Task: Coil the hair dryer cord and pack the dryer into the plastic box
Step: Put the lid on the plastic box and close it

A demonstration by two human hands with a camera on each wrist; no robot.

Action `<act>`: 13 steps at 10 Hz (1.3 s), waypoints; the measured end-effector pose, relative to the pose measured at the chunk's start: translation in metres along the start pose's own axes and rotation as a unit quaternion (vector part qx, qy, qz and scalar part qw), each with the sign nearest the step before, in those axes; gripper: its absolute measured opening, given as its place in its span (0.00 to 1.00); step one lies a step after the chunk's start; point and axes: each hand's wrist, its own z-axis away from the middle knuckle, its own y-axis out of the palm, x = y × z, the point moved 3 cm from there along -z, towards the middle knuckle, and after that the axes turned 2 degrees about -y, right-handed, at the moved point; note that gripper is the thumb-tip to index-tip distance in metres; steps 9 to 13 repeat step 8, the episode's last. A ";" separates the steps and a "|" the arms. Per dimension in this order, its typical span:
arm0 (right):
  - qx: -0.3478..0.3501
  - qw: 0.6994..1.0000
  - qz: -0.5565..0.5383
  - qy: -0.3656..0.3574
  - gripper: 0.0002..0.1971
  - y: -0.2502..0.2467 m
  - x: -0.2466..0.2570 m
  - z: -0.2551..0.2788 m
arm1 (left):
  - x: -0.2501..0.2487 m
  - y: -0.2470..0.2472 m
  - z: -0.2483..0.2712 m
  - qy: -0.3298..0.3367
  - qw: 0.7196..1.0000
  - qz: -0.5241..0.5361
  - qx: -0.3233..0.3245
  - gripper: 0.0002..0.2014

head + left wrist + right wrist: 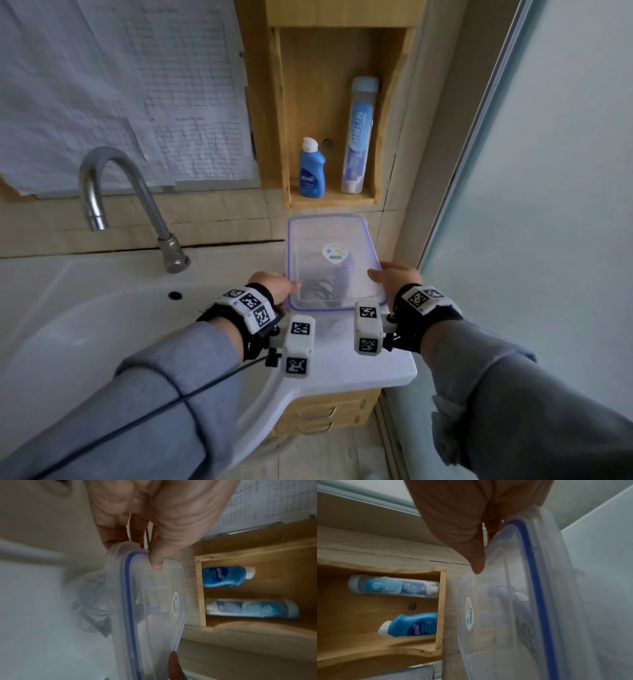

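A clear lid [329,236] with a blue seal hovers tilted over the clear plastic box [334,325], which stands on the white counter right of the sink. My left hand [275,286] pinches the lid's left edge, thumb on top [157,562], fingers beneath. My right hand [394,275] pinches the right edge in the same way [477,566]. Through the lid [154,622] I see the purple hair dryer [344,275] and its dark coiled cord [315,289] lying in the box [89,601]. In the right wrist view the dryer [500,595] shows faintly through the lid [505,628].
A chrome faucet [113,192] and the white basin [102,325] lie to the left. A wooden wall shelf [342,200] behind the box holds a blue bottle [311,171] and a tall clear tube case [358,137]. A frosted glass door [548,205] bounds the right.
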 end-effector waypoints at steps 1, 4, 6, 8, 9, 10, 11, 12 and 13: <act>0.002 1.000 -0.004 -0.008 0.23 0.010 0.011 -0.016 | -0.002 -0.001 -0.027 -0.005 0.999 0.024 0.020 0.14; 0.004 1.000 -0.014 -0.027 0.22 0.035 0.035 -0.053 | -0.019 -0.009 -0.065 -0.017 0.994 0.108 0.007 0.16; 0.007 0.999 -0.019 -0.035 0.22 0.035 0.034 -0.052 | -0.025 -0.007 -0.053 -0.022 0.989 0.145 0.031 0.17; -0.006 0.994 0.072 -0.080 0.30 0.029 0.034 -0.030 | -0.017 -0.017 -0.048 -0.006 0.997 0.039 -0.061 0.35; -0.006 0.994 0.072 -0.080 0.30 0.029 0.034 -0.030 | -0.017 -0.017 -0.048 -0.006 0.997 0.039 -0.061 0.35; -0.006 0.994 0.072 -0.080 0.30 0.029 0.034 -0.030 | -0.017 -0.017 -0.048 -0.006 0.997 0.039 -0.061 0.35; -0.006 0.994 0.072 -0.080 0.30 0.029 0.034 -0.030 | -0.017 -0.017 -0.048 -0.006 0.997 0.039 -0.061 0.35; -0.006 0.994 0.072 -0.080 0.30 0.029 0.034 -0.030 | -0.017 -0.017 -0.048 -0.006 0.997 0.039 -0.061 0.35; -0.006 0.994 0.072 -0.080 0.30 0.029 0.034 -0.030 | -0.017 -0.017 -0.048 -0.006 0.997 0.039 -0.061 0.35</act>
